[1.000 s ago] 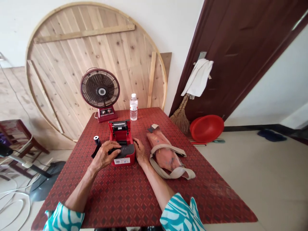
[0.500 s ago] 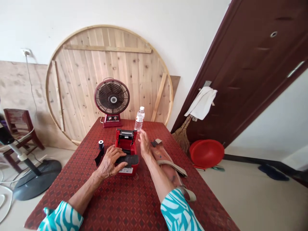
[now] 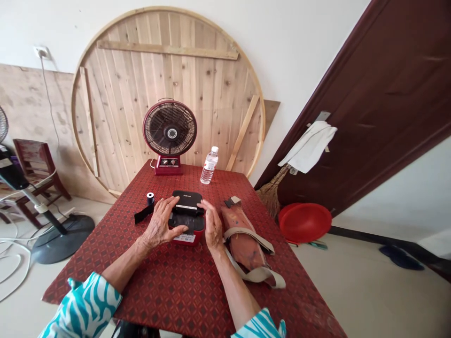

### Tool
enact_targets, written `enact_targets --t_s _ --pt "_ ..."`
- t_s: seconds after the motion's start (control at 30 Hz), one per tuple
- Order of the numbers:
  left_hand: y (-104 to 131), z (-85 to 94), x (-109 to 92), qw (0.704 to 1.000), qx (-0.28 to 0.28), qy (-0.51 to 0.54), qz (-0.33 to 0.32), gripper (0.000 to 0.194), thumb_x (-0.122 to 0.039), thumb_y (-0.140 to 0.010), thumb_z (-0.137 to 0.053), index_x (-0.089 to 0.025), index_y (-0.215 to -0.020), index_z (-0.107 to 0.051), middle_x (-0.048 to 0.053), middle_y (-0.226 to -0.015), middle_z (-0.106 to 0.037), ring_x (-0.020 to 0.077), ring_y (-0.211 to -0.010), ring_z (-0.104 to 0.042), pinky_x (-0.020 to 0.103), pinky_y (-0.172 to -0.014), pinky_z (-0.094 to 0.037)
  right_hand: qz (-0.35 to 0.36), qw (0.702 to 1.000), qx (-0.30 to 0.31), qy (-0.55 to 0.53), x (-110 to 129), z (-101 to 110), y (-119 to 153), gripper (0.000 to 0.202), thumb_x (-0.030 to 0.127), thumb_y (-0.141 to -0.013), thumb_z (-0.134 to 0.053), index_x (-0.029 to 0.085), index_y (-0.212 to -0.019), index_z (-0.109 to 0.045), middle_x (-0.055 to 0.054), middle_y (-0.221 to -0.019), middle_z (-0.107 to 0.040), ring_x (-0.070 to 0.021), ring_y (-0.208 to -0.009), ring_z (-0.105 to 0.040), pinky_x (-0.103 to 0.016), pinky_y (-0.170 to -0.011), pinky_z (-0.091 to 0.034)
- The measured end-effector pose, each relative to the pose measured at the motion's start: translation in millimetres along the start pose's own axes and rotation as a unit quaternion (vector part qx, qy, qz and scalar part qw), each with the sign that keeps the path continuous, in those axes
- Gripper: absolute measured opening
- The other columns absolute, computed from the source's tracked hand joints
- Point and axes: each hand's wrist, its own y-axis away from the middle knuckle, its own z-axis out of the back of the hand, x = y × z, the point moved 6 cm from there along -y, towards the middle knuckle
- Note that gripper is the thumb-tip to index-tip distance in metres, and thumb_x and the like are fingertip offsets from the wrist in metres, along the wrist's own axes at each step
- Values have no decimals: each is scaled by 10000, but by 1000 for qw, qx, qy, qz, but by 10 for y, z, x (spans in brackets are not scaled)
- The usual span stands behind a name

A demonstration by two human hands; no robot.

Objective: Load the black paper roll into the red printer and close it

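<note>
A small red-and-black printer (image 3: 186, 197) stands on the table, its black lid tilted partly down over the body. A dark strip (image 3: 185, 223) lies across the front, above a white label. My left hand (image 3: 160, 223) is at the printer's left side, fingertips by the lid's edge and the thumb stretched over the dark strip; its fingers are apart. On the other side my right hand (image 3: 212, 225) is upright, fingers extended and fingertips against the lid's right edge. Left of the printer stands a black roll with a white core (image 3: 150, 199), its loose end on the cloth.
A stained reddish pouch with beige straps (image 3: 243, 234) lies right of my right hand. Behind stand a water bottle (image 3: 209, 165) and a red fan (image 3: 171, 134). The patterned table (image 3: 169, 291) has a red basin (image 3: 305, 223) on the floor to its right.
The printer's lid, standing up before, has swung down toward me. My right hand has come lower with it, and my left hand has shifted off the dark strip toward the left side.
</note>
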Motion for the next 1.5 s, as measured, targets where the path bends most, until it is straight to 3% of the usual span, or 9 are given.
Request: enact_targets --t_s 0.17,0.57,0.73,0.87,1.07,1.2,1.3,1.4,1.5 --pt "3 -6 29 999 28 8 12 812 -631 -796 -537 -181 -1425 -287 133 -1185 -615 298 -1188 -506 522 -1086 -253 31 999 10 36 -36 -8 65 413 401 -971 -278 215 -1192 -572 -74 -1178 -661 -189 -1198 -546 -409 -1039 -404" --pt "107 -74 38 999 49 17 14 760 -636 -823 -479 -176 -1404 -313 155 -1244 -591 299 -1271 -458 514 -1113 -188 29 999 31 25 -36 4 156 448 457 -954 -287 244 -1188 -605 -68 -1261 -620 -217 -1264 -495 -456 -1095 -340" --pt "109 127 153 999 -35 23 2 641 -577 -899 -379 -180 -1401 -335 160 -1360 -496 275 -1323 -399 486 -1123 -208 -14 1000 -14 11 -114 29 179 468 463 -956 -276 224 -1204 -593 -75 -1301 -585 -207 -1264 -486 -424 -1097 -336" --pt "113 367 382 987 -140 2 84 558 -510 -917 -401 -175 -1362 -399 154 -1360 -488 268 -1304 -405 468 -1095 -279 -91 991 -99 -17 -393 139 209 537 529 -931 -283 188 -1279 -510 -120 -1319 -553 -225 -1251 -490 -440 -1054 -374" --pt "132 334 630 975 -144 28 166 433 -444 -910 -437 -179 -1245 -509 126 -1240 -574 240 -1168 -510 433 -1017 -372 -199 972 -91 -86 -822 100 220 610 612 -869 -366 175 -1275 -494 -132 -1201 -624 -232 -1064 -623 -403 -909 -488" --pt "156 302 735 934 -142 163 285 429 -448 -870 -505 -169 -1194 -544 51 -876 -647 175 -796 -605 310 -739 -480 -231 962 -87 -113 -851 52 209 612 632 -835 -408 176 -1221 -537 -126 -1102 -674 -232 -936 -673 -377 -793 -534" --pt "148 122 652 879 -45 306 363 531 -437 -805 -593 -155 -1245 -503 -57 -559 -520 110 -475 -474 228 -486 -372 -239 961 -81 -111 -814 40 197 593 631 -825 -418 175 -1171 -570 -118 -1060 -692 -229 -900 -681 -378 -787 -536" --pt "162 -77 508 816 48 407 407 624 -388 -730 -668 -128 -1263 -475 -87 -503 -493 81 -398 -396 211 -418 -272 -237 963 -81 -102 -792 37 188 557 626 -826 -412 197 -1128 -598 -95 -1003 -712 -221 -865 -683 -371 -769 -537" --pt "191 -190 481 769 63 470 428 676 -364 -681 -691 -91 -1259 -471 -103 -454 -469 63 -361 -353 207 -400 -224 -231 964 -89 -96 -784 33 179 546 624 -824 -408 202 -1107 -608 -77 -942 -722 -213 -816 -681 -360 -731 -536"
